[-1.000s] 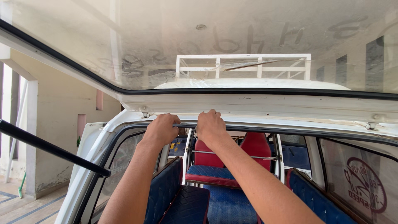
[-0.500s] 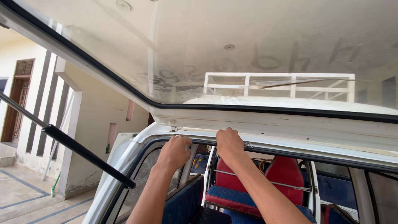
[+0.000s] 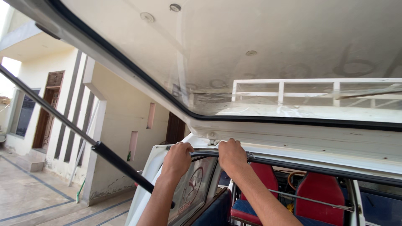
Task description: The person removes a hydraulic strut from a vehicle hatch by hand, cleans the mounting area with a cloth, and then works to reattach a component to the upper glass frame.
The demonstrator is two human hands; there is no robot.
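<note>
I am looking up under the raised rear hatch (image 3: 259,54) of a white van. My left hand (image 3: 177,159) and my right hand (image 3: 231,154) both grip the black rubber seal (image 3: 318,168) along the top edge of the rear opening, near its upper left corner. Fingers of both hands curl over the seal, knuckles toward me. My hands sit a short gap apart.
A black gas strut (image 3: 83,136) slants from upper left down toward the van's left pillar. Inside are red seats (image 3: 312,192) and blue benches (image 3: 215,209). A white roof rack (image 3: 310,90) shows through the hatch glass. A cream building (image 3: 63,117) and paved yard lie left.
My view has swung left and upward, showing more of the building and strut. Both hands have shifted left along the seal toward the opening's upper left corner.
</note>
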